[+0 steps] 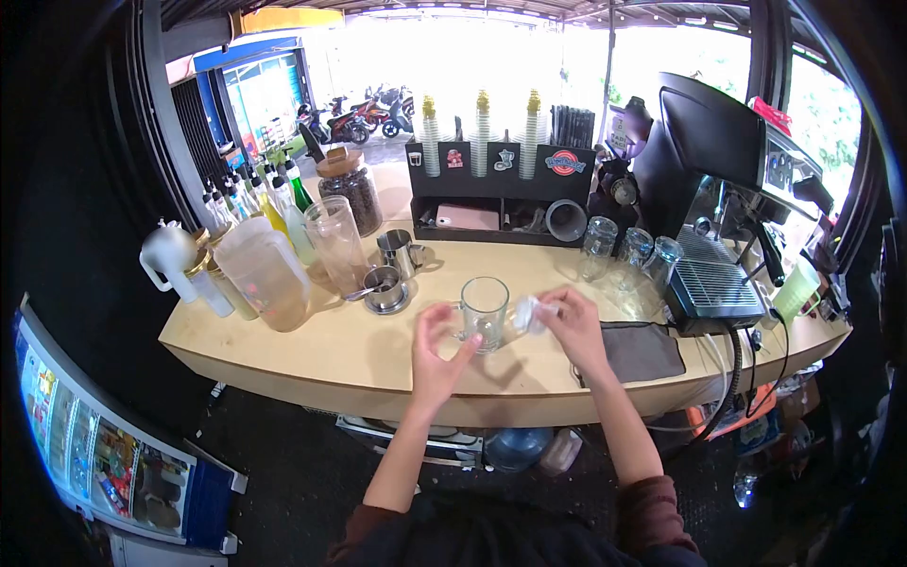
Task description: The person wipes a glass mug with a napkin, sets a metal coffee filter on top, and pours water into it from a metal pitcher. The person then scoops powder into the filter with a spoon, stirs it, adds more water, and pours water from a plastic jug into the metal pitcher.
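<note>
A clear glass mug (485, 300) stands upright near the front of the wooden counter, its handle toward my left. Curved around the handle side is my left hand (437, 352), with the thumb against the lower glass. My right hand (573, 326) pinches a small crumpled white piece (531, 315), tissue-like or thin plastic, just right of the mug. Its exact kind cannot be made out. Behind the mug to the left are a small steel cup (385, 288) with a spoon in it and a steel pitcher (398, 253).
At left stand plastic jugs (263, 274), a jar of dark beans (350, 194) and syrup bottles (298, 184). A black cup organizer (453, 170) is at the back. Upturned glasses (598, 248), an espresso machine (718, 283) and a dark cloth (642, 352) occupy the right.
</note>
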Demonstrator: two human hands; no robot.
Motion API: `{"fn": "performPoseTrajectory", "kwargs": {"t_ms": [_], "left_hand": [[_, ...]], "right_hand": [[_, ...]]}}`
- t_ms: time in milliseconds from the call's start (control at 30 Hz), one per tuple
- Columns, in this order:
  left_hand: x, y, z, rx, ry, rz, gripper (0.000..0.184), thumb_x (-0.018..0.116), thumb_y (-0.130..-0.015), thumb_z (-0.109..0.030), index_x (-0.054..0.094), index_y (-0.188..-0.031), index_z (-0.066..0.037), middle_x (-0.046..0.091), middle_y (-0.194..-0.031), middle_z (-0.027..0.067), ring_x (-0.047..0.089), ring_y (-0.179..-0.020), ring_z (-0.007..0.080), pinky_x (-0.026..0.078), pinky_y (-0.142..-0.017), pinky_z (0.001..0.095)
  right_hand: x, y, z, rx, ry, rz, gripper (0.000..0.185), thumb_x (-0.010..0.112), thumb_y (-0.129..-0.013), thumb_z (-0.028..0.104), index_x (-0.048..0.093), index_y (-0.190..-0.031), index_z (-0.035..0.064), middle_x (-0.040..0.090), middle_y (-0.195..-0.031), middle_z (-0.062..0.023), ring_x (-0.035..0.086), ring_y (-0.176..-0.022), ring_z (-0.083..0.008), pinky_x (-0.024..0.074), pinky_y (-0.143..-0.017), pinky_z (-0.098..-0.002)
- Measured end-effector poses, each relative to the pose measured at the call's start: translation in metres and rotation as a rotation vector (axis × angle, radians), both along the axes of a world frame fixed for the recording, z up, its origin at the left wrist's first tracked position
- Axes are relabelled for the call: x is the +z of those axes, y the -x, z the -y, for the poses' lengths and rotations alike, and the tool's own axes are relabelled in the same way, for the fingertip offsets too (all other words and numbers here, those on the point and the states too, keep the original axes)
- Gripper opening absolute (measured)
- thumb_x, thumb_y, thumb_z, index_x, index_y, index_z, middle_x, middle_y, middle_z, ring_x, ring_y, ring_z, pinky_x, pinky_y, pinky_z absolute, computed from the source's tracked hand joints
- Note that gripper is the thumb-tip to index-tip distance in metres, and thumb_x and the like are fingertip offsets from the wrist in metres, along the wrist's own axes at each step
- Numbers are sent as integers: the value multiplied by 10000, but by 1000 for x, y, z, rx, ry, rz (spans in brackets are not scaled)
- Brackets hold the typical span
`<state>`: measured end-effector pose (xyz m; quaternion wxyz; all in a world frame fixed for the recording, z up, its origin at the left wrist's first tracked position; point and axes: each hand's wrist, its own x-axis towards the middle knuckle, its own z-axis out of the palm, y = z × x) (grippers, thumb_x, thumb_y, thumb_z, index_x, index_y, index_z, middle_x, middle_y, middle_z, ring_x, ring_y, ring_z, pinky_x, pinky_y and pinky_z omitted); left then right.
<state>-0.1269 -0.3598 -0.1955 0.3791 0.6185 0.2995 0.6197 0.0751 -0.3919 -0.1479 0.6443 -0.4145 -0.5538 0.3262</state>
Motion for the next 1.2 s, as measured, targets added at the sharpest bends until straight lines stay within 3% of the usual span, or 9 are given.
{"fn": "performPoseTrajectory", "kwargs": {"t_ms": [100, 233, 300, 467, 567, 633, 700, 867, 1200], "left_hand": [[-5, -10, -18, 344, -108, -219, 684, 817, -654, -106, 429, -1213, -36, 471, -1136, 79, 475, -1036, 167, 388, -901, 306], [-17, -21, -43, 178, 61, -290, 752, 854, -593, -121, 440, -1212, -12, 527, -965, 53, 497, -779, 134, 438, -734, 246], [-25, -20, -51, 155, 61, -291, 730, 861, -589, -119, 469, -1193, 4, 527, -841, 19, 457, -664, 88, 426, -606, 212], [-20, -10, -55, -32, 74, -200, 670, 869, -600, -153, 516, -1146, 9, 505, -750, -29, 367, -602, 35, 352, -535, 189], [-15, -9, -63, -119, 66, -179, 652, 877, -593, -173, 516, -1104, 10, 469, -714, -47, 347, -599, 31, 330, -528, 185], [-17, -9, -65, -151, 32, -193, 638, 880, -587, -180, 511, -1073, 6, 445, -695, -55, 336, -599, 31, 320, -523, 186], [-18, -10, -68, -103, 11, -227, 596, 884, -583, -182, 465, -979, -31, 411, -679, -55, 326, -603, 39, 314, -525, 191], [-27, -10, -70, -107, 65, -202, 593, 885, -584, -184, 407, -915, -65, 416, -691, -44, 324, -613, 48, 316, -535, 198], [-26, -34, -57, -120, 57, -208, 622, 891, -576, -247, 421, -925, -36, 540, -708, 26, 464, -614, 77, 418, -566, 226]], "right_hand": [[11, 16, -43, -173, -205, 333, 77, 598, -797, -21, 601, -872, -38, 645, -809, -118, 636, -754, -161, 496, -671, -285], [13, 44, -75, -127, -191, 858, 118, 586, -767, 13, 629, -871, -24, 646, -773, -155, 646, -703, -224, 499, -674, -323], [19, 39, -82, 234, -15, 923, 141, 572, -751, 42, 653, -848, -19, 644, -766, -183, 633, -673, -281, 499, -675, -355], [61, 1, -93, 619, 232, 737, 123, 609, -759, -17, 676, -863, -13, 668, -775, -41, 604, -747, -77, 475, -679, -245], [55, -6, -113, 390, 102, 302, 167, 588, -784, -23, 666, -931, -8, 668, -829, -35, 590, -727, -84, 476, -696, -244], [36, 2, -130, 261, 77, 382, 176, 561, -816, -3, 658, -964, 0, 662, -883, -30, 589, -769, -83, 475, -743, -253], [17, 13, -138, 587, 237, 650, 177, 512, -882, 50, 652, -976, -1, 649, -919, -54, 596, -880, -111, 462, -823, -262], [-7, 11, -124, 716, 362, 212, 206, 468, -896, 48, 624, -1005, -31, 639, -993, -92, 592, -957, -156, 451, -881, -290], [-47, 20, -50, -48, 77, -172, 262, 475, -935, 101, 614, -1120, -23, 632, -1122, -102, 573, -1042, -137, 424, -928, -276]]}}
